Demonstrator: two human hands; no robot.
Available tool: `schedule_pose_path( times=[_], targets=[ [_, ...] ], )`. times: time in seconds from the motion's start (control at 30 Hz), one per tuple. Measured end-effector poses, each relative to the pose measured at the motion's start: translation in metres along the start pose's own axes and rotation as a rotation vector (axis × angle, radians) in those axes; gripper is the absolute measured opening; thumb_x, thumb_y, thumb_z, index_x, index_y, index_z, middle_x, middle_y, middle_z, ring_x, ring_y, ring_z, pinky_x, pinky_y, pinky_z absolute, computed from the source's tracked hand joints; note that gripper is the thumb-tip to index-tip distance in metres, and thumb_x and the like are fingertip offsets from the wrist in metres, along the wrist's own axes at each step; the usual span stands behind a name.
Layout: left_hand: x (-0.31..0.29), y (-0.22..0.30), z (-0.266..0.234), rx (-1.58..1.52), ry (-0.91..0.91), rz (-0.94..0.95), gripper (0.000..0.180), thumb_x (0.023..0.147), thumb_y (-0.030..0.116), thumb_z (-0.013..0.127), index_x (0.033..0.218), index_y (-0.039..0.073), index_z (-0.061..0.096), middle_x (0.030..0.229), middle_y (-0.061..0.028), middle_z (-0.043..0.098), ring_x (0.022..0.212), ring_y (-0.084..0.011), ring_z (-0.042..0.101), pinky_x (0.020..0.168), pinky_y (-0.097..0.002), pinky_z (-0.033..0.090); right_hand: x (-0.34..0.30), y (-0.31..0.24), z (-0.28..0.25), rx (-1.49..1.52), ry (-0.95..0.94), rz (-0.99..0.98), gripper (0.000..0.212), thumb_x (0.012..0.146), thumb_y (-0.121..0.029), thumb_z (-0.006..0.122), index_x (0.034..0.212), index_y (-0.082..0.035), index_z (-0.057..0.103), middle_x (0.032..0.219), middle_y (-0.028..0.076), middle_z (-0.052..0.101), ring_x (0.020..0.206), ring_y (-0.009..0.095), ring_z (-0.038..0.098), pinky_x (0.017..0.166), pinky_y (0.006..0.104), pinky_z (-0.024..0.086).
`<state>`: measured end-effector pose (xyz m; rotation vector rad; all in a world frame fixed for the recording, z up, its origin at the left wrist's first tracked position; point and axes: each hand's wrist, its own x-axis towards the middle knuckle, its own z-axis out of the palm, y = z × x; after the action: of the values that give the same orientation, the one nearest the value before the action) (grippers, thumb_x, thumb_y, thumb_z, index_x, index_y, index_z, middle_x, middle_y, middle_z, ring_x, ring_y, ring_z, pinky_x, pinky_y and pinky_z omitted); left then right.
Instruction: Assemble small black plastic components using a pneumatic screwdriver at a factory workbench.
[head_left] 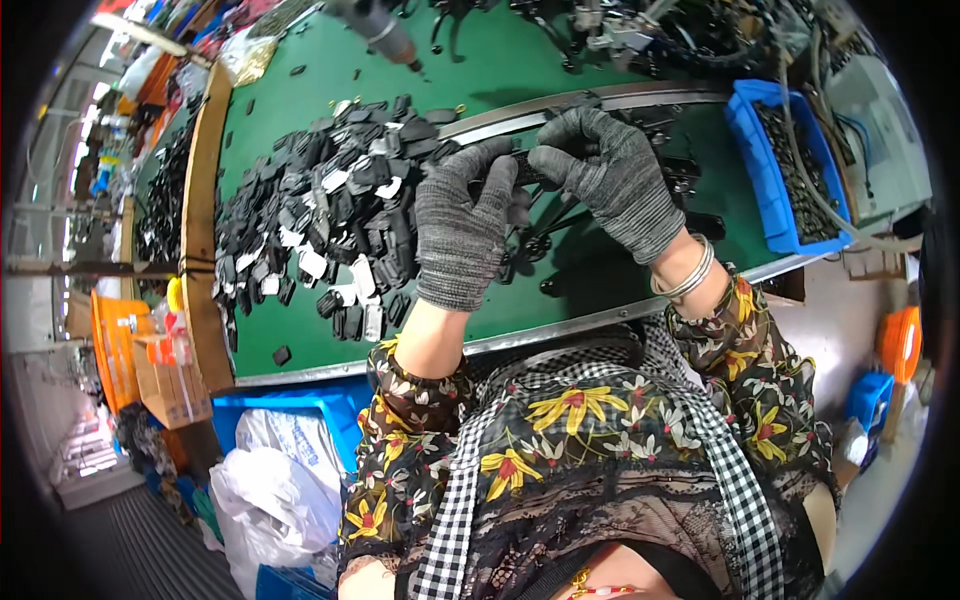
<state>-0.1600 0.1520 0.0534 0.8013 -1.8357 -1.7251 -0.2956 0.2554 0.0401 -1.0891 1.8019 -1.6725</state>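
My left hand [463, 225] and my right hand [615, 180], both in grey knitted gloves, meet over the green tabletop [590, 280]. Fingers of both are closed around a small black part [527, 172], which is mostly hidden between them. Left of my left hand spreads a heap of small black plastic pieces [330, 190] with some white ones mixed in. Beneath and beside my right hand lie several dark, slender lever-like parts [540, 235].
A powered screwdriver [385, 38] hangs above the far side. At the right stands a blue bin [745, 150] of small dark parts. A wooden board [203, 190] edges the table's left. Metal assemblies [640, 30] crowd the back, and a white bag [270, 500] sits below the front left.
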Motion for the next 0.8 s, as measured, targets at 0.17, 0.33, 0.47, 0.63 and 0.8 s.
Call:
schedule_pose_path(
  times=[0.17,0.33,0.47,0.63,0.8],
  targets=[
    [0.011,-0.011,0.033,-0.133,-0.098,-0.031,0.029,0.096,0.012,0.064,0.119,-0.006,0.063,0.09,-0.0116,0.071,0.072,-0.014,0.069,0.064,-0.0243,0.059,-0.015,-0.003,-0.034,0.274,0.164,0.145,0.018,0.088,-0.01,0.073,0.1,0.002,0.068,0.085,0.006,0.07,0.07,0.01,0.064,0.062,0.0245,0.053],
    [0.008,-0.025,0.062,-0.271,-0.173,-0.145,0.03,0.095,0.016,0.065,0.116,-0.006,0.063,0.093,-0.0104,0.07,0.074,-0.0132,0.067,0.065,-0.0239,0.058,-0.033,-0.001,-0.044,-0.267,0.308,-0.166,0.017,0.088,-0.009,0.068,0.101,0.001,0.066,0.087,0.013,0.07,0.075,0.02,0.068,0.069,0.0315,0.054],
    [-0.008,-0.025,0.074,-0.166,-0.199,-0.097,0.029,0.095,0.02,0.066,0.113,-0.004,0.064,0.087,-0.0072,0.069,0.068,-0.0103,0.063,0.062,-0.0227,0.054,-0.048,0.005,-0.05,-0.396,0.302,-0.259,0.016,0.087,-0.011,0.069,0.1,-0.001,0.067,0.09,0.016,0.069,0.081,0.026,0.069,0.073,0.0324,0.054],
    [-0.03,-0.029,0.078,-0.086,-0.278,-0.117,0.025,0.097,0.019,0.063,0.11,-0.002,0.063,0.078,-0.0039,0.066,0.063,-0.0081,0.059,0.058,-0.0217,0.051,-0.068,0.003,-0.092,-0.16,0.037,0.086,0.019,0.088,-0.013,0.07,0.103,-0.001,0.067,0.087,0.011,0.07,0.078,0.019,0.068,0.073,0.0319,0.055],
    [-0.013,-0.06,0.084,0.597,-0.074,0.639,0.021,0.087,0.008,0.069,0.107,0.003,0.064,0.1,-0.0146,0.063,0.087,-0.0256,0.064,0.07,-0.0344,0.054,-0.037,0.008,-0.147,-0.21,0.226,0.345,0.021,0.092,-0.016,0.07,0.104,0.001,0.068,0.079,0.005,0.069,0.07,0.017,0.066,0.068,0.0301,0.056]
  ],
)
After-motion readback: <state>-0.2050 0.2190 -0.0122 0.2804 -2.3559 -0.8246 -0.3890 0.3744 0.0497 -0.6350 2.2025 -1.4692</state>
